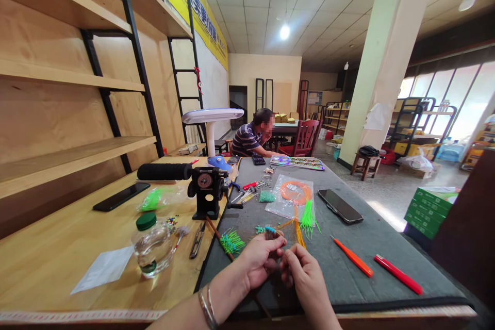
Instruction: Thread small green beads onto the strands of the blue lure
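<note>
My left hand (260, 260) and my right hand (305, 273) are close together over the grey mat (348, 263) near the front edge. Both are pinched shut on something small and thin between the fingertips; I cannot make out what it is. Just beyond the fingers lie a teal bead cluster (266, 229), orange cord (297, 232) and green strands (308, 219). A bundle of green-tipped pieces (232, 242) lies left of my left hand. A bracelet sits on my left wrist.
A black clamp tool (207, 193), small scissors (197, 240) and a green-capped jar (151, 245) stand to the left. A phone (340, 206) and two orange-red pens (353, 258) lie to the right. A person sits at the far end of the table.
</note>
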The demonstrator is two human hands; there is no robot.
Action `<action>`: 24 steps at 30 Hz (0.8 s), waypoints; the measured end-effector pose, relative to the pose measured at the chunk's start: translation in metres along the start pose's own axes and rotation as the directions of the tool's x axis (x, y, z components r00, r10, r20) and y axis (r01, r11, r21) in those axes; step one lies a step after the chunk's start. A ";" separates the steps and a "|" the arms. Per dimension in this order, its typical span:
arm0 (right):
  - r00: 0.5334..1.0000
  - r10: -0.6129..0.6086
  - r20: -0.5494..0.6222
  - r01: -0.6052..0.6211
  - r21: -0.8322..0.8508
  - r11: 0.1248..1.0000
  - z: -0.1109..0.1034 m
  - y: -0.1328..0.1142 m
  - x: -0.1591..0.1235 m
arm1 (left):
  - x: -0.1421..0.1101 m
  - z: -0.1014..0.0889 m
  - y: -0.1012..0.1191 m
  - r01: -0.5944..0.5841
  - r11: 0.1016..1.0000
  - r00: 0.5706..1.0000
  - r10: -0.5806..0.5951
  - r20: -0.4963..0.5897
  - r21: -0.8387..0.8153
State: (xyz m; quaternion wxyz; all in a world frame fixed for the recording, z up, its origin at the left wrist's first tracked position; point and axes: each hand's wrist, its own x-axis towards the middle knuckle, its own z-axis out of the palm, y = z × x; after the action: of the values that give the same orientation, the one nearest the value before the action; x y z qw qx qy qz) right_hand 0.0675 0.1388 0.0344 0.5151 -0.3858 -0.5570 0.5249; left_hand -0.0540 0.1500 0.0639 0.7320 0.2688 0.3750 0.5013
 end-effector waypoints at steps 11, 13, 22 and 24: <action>1.000 0.004 -0.010 -0.004 -0.006 1.000 0.000 -0.002 0.000 | -0.001 0.002 0.001 0.014 1.000 1.000 -0.014 -0.014 -0.016; 1.000 0.015 -0.016 -0.015 0.006 1.000 0.001 -0.005 0.000 | 0.000 0.000 0.000 0.013 1.000 1.000 -0.014 -0.008 -0.014; 1.000 0.020 -0.003 -0.020 0.022 1.000 0.001 -0.004 0.000 | -0.003 0.005 0.002 -0.005 1.000 0.999 0.005 -0.032 0.002; 1.000 0.017 -0.001 -0.017 0.013 1.000 0.001 -0.003 0.000 | -0.004 0.006 0.002 -0.012 1.000 0.999 0.013 -0.037 0.011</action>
State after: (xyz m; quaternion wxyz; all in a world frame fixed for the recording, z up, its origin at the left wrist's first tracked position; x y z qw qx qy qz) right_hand 0.0668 0.1384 0.0379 0.5136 -0.3874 -0.5499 0.5327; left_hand -0.0512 0.1469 0.0696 0.7203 0.2657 0.3897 0.5087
